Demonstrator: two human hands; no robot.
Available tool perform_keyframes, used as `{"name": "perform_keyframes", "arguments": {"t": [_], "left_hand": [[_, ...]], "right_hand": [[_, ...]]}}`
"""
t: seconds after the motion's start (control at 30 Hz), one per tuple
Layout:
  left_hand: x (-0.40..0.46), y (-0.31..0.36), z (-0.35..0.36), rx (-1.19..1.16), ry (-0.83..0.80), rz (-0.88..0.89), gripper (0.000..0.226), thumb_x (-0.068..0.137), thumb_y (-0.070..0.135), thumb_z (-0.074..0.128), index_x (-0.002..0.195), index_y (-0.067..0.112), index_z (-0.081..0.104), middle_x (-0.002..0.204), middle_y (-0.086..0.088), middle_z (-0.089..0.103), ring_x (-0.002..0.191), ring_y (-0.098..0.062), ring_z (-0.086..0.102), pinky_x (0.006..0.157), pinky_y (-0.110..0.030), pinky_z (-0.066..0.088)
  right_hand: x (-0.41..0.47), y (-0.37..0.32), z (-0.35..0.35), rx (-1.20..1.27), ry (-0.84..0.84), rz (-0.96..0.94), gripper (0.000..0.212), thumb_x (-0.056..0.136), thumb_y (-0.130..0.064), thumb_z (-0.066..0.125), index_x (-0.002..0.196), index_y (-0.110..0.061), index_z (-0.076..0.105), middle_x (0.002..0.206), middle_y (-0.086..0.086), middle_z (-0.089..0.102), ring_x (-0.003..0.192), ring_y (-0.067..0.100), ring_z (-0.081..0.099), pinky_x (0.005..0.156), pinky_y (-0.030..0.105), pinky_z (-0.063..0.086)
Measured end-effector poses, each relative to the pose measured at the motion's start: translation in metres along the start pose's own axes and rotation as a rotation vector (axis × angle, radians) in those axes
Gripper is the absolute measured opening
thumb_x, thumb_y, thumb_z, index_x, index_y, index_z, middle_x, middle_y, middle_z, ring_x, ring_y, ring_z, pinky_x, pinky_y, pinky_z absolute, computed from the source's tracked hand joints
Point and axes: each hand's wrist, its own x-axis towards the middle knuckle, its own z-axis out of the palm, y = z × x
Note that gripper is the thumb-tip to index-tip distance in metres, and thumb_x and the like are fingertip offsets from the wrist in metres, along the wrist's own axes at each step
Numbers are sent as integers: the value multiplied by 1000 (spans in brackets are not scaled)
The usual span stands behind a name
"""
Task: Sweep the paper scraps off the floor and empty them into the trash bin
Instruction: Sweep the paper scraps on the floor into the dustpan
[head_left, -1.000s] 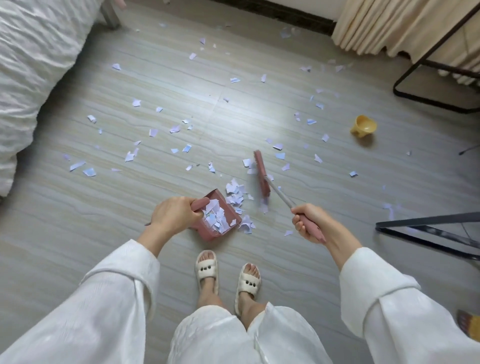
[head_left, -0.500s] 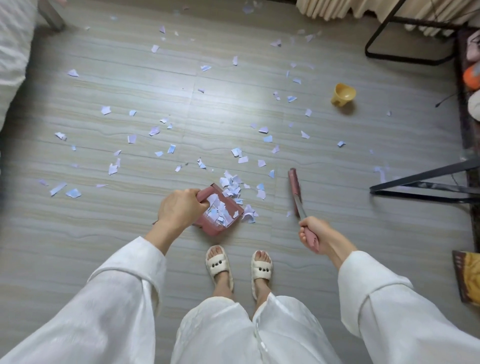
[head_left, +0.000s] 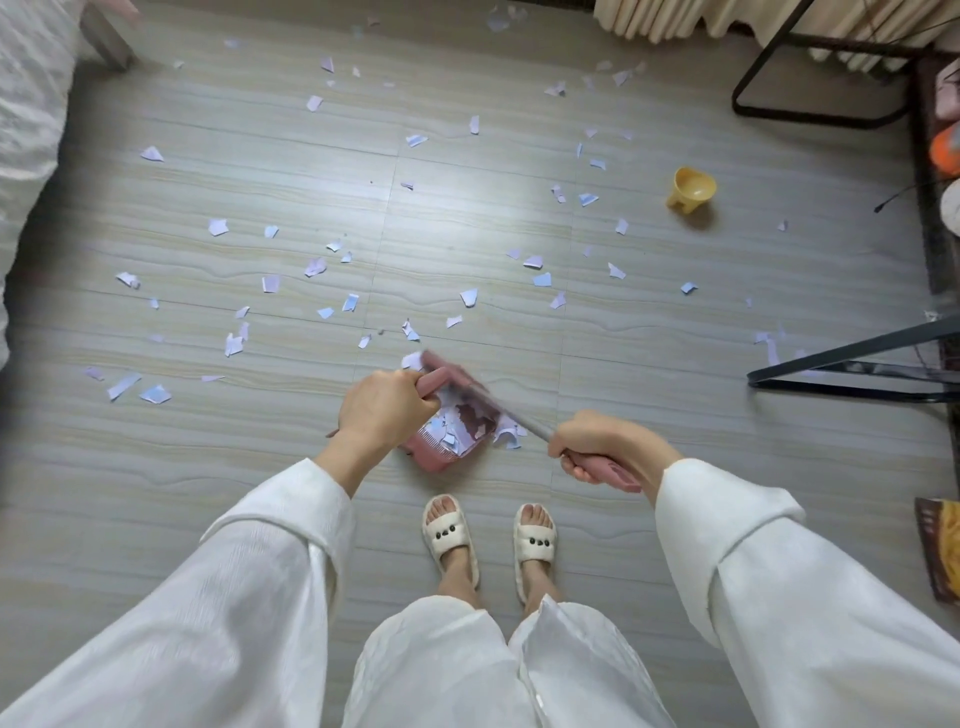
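My left hand grips the handle of a pink dustpan that rests on the floor just ahead of my feet, holding a heap of pale blue and white paper scraps. My right hand grips the pink handle of a small brush; its blurred head lies across the dustpan's mouth. Several loose paper scraps lie scattered over the grey floor ahead and to the left. No trash bin is in view.
A yellow cup lies on the floor at the right. Black metal frame legs stand at the right and the far right. White bedding fills the left edge, curtains the top right. A book lies at the right edge.
The brush has swung left from beside my right foot to the dustpan's mouth, pushing the pile of scraps in front of the pan into it. The dustpan has hardly moved.
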Motion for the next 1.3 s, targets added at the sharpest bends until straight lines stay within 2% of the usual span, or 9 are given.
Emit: {"name": "perform_keyframes", "arguments": {"t": [0.1, 0.27, 0.53, 0.67, 0.8, 0.93, 1.03, 1.2, 1.3], "left_hand": [[1, -1, 1, 9, 8, 18, 14, 73, 34, 51, 63, 25, 53, 61, 1, 51, 64, -26, 48, 57, -27, 36], [-3, -3, 0, 6, 1, 6, 11, 74, 35, 52, 66, 28, 55, 59, 4, 51, 64, -24, 50, 57, -26, 37], [-25, -21, -9, 40, -42, 3, 21, 73, 34, 53, 56, 22, 49, 55, 3, 50, 65, -28, 52, 57, -27, 35], [-33, -33, -16, 75, -63, 69, 22, 72, 33, 54, 55, 21, 47, 59, 1, 55, 65, -27, 52, 56, -27, 35], [-36, -36, -16, 165, -55, 173, 15, 73, 34, 54, 63, 22, 55, 63, 2, 58, 64, -26, 49, 57, -26, 34], [-36, -39, -13, 254, -114, 260, 30, 73, 33, 56, 51, 23, 38, 58, 2, 49, 62, -27, 47, 56, -27, 31], [-35, -46, -11, 266, -104, 289, 32, 74, 36, 58, 53, 23, 38, 56, 3, 45, 61, -26, 44, 56, -26, 31], [-32, -48, -10, 259, -85, 318, 26, 74, 32, 55, 55, 21, 41, 51, 3, 41, 57, -27, 44, 53, -26, 30], [-28, -48, -11, 264, -63, 334, 20, 72, 32, 54, 58, 20, 48, 52, 2, 44, 56, -27, 44, 52, -26, 29]], "right_hand": [[-11, -10, -9, 82, -57, 53, 26, 94, -11, 45, 68, -10, 47, 40, 0, 48, 26, 7, 40, 32, 9, 32], [-29, -1, -22, 183, -11, 41, 21, 94, -12, 48, 73, -13, 44, 37, -3, 48, 24, 6, 40, 31, 8, 31], [-37, 25, -15, 369, 93, 21, 19, 96, -9, 45, 77, -9, 44, 58, 4, 43, 23, 6, 37, 29, 9, 29], [-30, 31, 1, 566, 86, 79, 24, 97, -7, 42, 73, -11, 40, 58, 3, 39, 21, 6, 36, 27, 8, 29], [-20, 34, 22, 671, 138, 88, 23, 93, 1, 40, 73, -8, 40, 61, 6, 38, 20, 7, 36, 27, 9, 31], [-16, 45, 38, 683, 144, 119, 20, 92, 2, 41, 75, -8, 40, 61, 7, 39, 21, 7, 36, 29, 9, 32], [-13, 50, 57, 671, 79, 158, 23, 93, -1, 41, 71, -8, 41, 58, 6, 41, 22, 8, 37, 28, 10, 31], [-20, 41, 51, 747, -154, 217, 36, 99, -16, 37, 63, -14, 37, 34, -5, 40, 21, 4, 34, 24, 9, 27], [-32, 33, 27, 695, -151, 212, 33, 99, -21, 40, 66, -15, 39, 36, -8, 41, 23, 3, 34, 24, 10, 26]]}}
